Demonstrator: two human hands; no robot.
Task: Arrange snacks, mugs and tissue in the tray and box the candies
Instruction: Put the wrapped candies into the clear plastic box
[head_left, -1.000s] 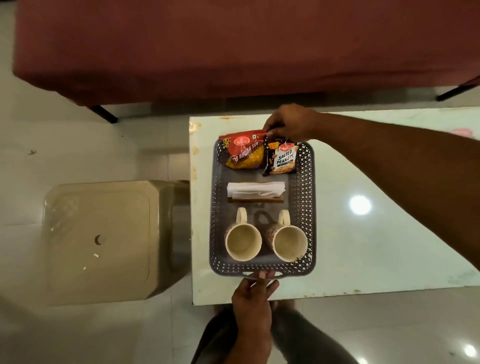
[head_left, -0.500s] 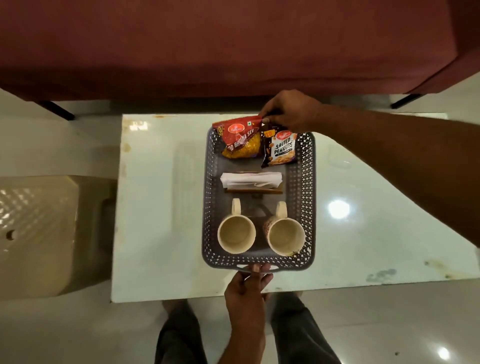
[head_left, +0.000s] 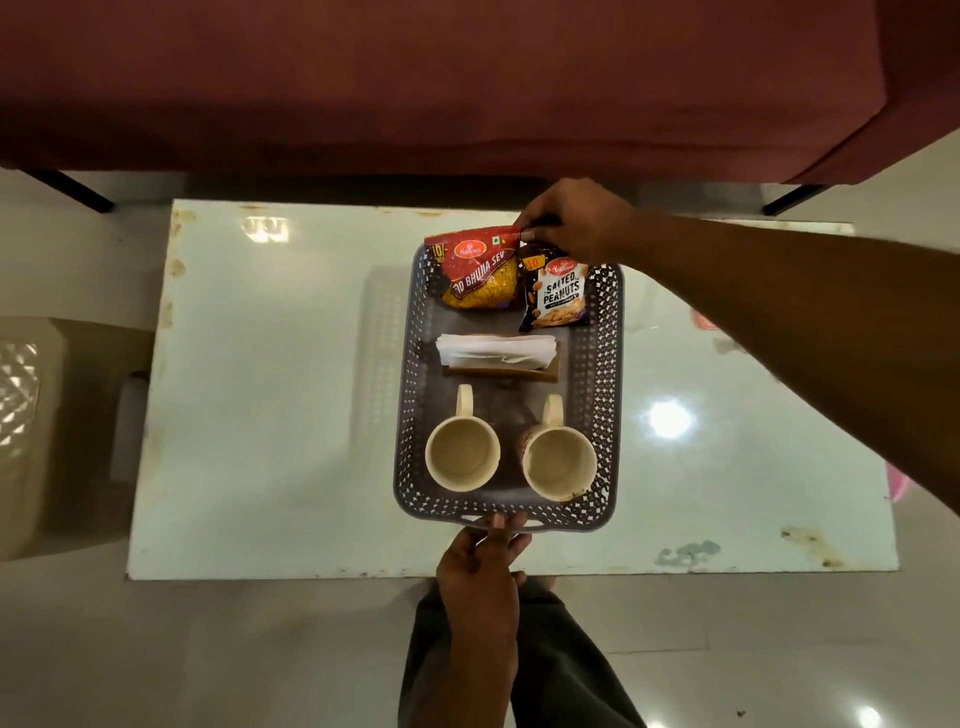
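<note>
A grey perforated tray (head_left: 609, 364) lies on the white table (head_left: 270, 405). At its far end are a red bhujia sev packet (head_left: 475, 273) and a black salted peanuts packet (head_left: 557, 295). Behind them, mid-tray, a tissue holder (head_left: 497, 356) carries white tissues. Two cream mugs, one on the left (head_left: 462, 460) and one on the right (head_left: 558, 462), stand at the near end. My right hand (head_left: 576, 221) grips the tray's far edge by the packet tops. My left hand (head_left: 480, 571) holds the near handle of the tray.
A maroon sofa (head_left: 441, 88) runs along the far side of the table. A beige plastic stool (head_left: 31, 431) stands at the left. Something pink (head_left: 896, 483) shows at the table's right edge. My legs are below the near edge.
The tray now sits nearer the table's middle, farther from the left edge, with both hands still on its two ends. My view has shifted to the right.
</note>
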